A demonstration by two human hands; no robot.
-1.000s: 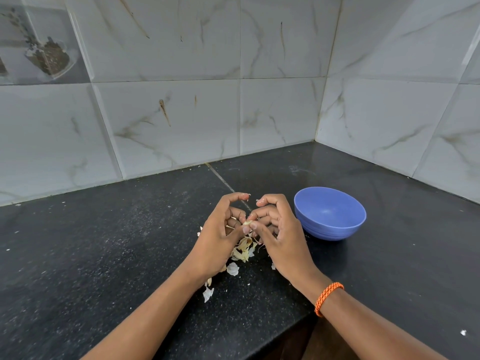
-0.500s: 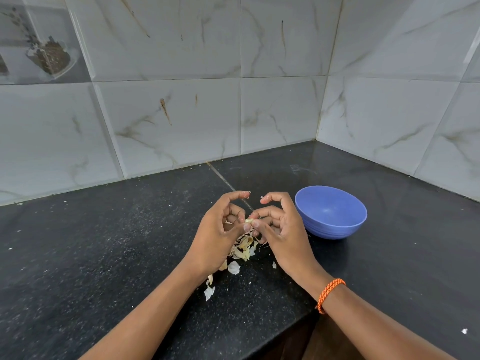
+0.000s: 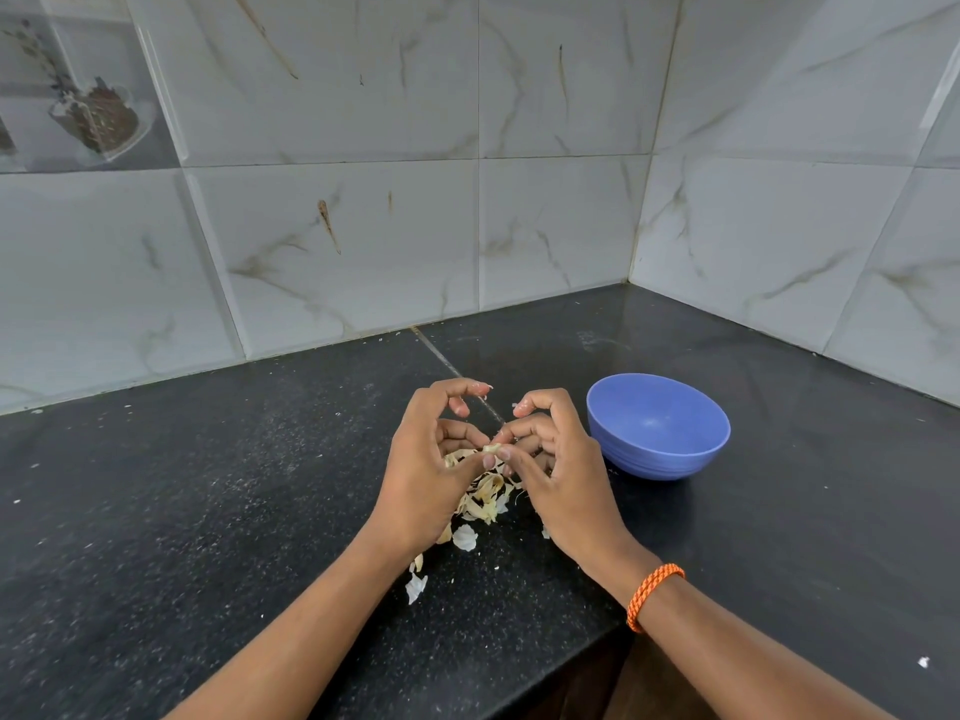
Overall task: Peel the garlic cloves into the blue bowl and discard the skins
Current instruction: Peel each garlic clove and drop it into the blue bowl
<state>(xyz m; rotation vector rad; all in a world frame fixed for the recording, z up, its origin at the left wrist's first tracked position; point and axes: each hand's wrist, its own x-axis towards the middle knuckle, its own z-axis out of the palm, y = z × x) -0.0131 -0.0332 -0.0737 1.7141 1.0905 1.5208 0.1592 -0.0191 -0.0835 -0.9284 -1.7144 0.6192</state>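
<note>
A small pale garlic clove [image 3: 491, 449] sits between my two hands, just above the black counter. My left hand [image 3: 426, 475] pinches it with thumb and curled fingers, and my right hand [image 3: 558, 475] pinches it from the other side. Below the hands lies a loose pile of papery garlic skins [image 3: 485, 498], with stray flakes [image 3: 415, 587] trailing toward me. The blue bowl [image 3: 658, 426] stands upright just right of my right hand; its inside looks bare from here.
The black speckled counter [image 3: 208, 511] runs into a corner of marbled white wall tiles [image 3: 363, 226]. Its front edge drops off under my right forearm. A white speck [image 3: 923, 662] lies at the near right. An orange band circles my right wrist [image 3: 652, 595].
Both hands have stayed in place over the skins. The index fingers have drawn slightly apart while the thumbs keep working at the clove.
</note>
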